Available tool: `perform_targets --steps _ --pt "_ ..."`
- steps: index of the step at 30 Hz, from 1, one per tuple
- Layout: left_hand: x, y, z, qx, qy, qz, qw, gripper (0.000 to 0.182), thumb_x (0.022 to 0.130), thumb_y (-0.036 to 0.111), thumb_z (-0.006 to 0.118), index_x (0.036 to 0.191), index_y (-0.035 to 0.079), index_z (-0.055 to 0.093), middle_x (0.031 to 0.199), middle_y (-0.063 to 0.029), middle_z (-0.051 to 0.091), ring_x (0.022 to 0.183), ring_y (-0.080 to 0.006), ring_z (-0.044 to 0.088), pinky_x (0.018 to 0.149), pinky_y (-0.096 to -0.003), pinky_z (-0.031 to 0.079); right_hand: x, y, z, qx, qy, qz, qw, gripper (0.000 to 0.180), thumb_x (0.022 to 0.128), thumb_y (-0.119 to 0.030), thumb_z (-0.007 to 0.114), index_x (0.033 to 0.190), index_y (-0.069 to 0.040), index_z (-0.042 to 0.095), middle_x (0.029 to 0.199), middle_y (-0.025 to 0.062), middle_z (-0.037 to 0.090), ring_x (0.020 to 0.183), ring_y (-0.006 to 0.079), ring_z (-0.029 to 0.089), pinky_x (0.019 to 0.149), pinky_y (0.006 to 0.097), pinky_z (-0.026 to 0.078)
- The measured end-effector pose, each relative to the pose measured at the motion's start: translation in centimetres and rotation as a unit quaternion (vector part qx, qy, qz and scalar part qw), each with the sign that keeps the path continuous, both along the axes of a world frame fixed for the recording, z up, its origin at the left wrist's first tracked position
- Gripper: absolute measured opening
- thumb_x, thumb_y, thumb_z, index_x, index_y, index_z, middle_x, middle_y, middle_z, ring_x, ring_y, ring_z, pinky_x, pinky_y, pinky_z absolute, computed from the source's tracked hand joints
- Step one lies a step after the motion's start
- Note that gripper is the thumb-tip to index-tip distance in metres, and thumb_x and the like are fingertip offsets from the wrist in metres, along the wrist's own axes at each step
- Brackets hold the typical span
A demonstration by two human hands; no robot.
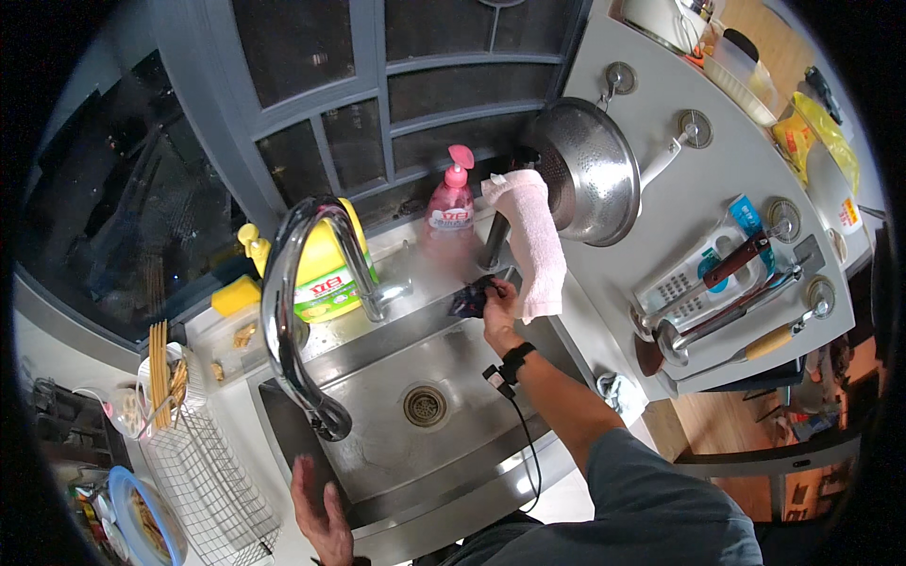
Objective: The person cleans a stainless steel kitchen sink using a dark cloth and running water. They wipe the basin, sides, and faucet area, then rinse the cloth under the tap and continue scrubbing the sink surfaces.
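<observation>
My right hand grips a small dark cloth or bag at the back right rim of the stainless steel sink. Just beside that hand hangs a pink towel, draped over a dark upright post. Behind the dark piece stands a pink pump bottle, its lower part blurred. At the sink's front left corner my left hand is empty, fingers apart. The curved chrome faucet arches over the basin's left side, and the drain strainer shows in the basin floor.
A yellow jug of detergent and a yellow sponge stand behind the faucet. Left of the sink are a wire rack and chopsticks. A metal colander and several utensils hang on the right.
</observation>
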State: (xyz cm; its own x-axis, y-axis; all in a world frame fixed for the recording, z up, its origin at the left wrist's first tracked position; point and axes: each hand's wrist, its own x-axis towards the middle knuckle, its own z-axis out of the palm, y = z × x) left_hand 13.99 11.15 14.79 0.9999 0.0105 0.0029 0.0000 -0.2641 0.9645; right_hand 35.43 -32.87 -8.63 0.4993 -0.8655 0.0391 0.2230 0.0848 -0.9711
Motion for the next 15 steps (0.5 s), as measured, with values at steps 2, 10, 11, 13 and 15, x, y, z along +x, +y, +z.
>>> perform_targets --steps 2,10,11,13,15 --pt "3.0 -2.7 2.8 -0.076 -0.048 -0.008 0.996 0.058 0.105 0.011 0.058 0.158 -0.001 0.039 0.157 -0.0202 0.047 0.148 -0.0295 0.043 0.122 -0.0418 0.032 -0.8 -0.2 0.5 0.024 0.028 0.040 0.999 0.019 0.096 -0.002 0.066 0.113 -0.009 0.066 0.098 0.0028 0.065 0.090 0.0157 0.062 0.077 0.0315 0.056" --pt "8.6 -6.0 7.7 -0.039 -0.081 -0.075 0.993 0.049 0.097 0.003 0.070 0.143 -0.004 0.055 0.135 -0.0140 0.064 0.113 -0.0183 0.061 0.102 -0.0335 0.049 -7.6 3.9 3.4 0.136 0.142 0.218 0.956 0.012 0.098 -0.001 0.067 0.110 -0.003 0.071 0.097 0.0035 0.072 0.083 0.0147 0.067 0.078 0.0300 0.057" --pt "8.9 -5.8 7.8 0.002 -0.088 -0.092 0.992 0.046 0.097 0.003 0.070 0.140 -0.004 0.057 0.132 -0.0130 0.066 0.108 -0.0169 0.062 0.099 -0.0329 0.050 -8.5 4.1 3.4 0.157 0.158 0.233 0.947 0.017 0.097 -0.004 0.068 0.114 -0.003 0.068 0.097 0.0053 0.071 0.082 0.0145 0.068 0.072 0.0305 0.057" --pt "9.2 -5.5 7.6 0.055 -0.121 -0.099 0.986 0.041 0.090 0.004 0.077 0.129 -0.004 0.065 0.116 -0.0135 0.070 0.101 -0.0215 0.064 0.093 -0.0343 0.052 -9.8 4.4 3.2 0.126 0.212 0.235 0.940 0.018 0.096 -0.004 0.069 0.114 -0.003 0.068 0.095 0.0076 0.073 0.081 0.0160 0.069 0.073 0.0309 0.058" --pt "9.7 -4.9 7.1 0.159 -0.187 -0.128 0.961 0.041 0.086 0.004 0.081 0.125 -0.003 0.068 0.108 -0.0146 0.070 0.098 -0.0255 0.065 0.091 -0.0354 0.053 -10.8 4.8 3.0 0.142 0.239 0.252 0.927 0.021 0.095 -0.003 0.069 0.115 -0.001 0.067 0.096 0.0103 0.074 0.082 0.0178 0.071 0.074 0.0320 0.059"
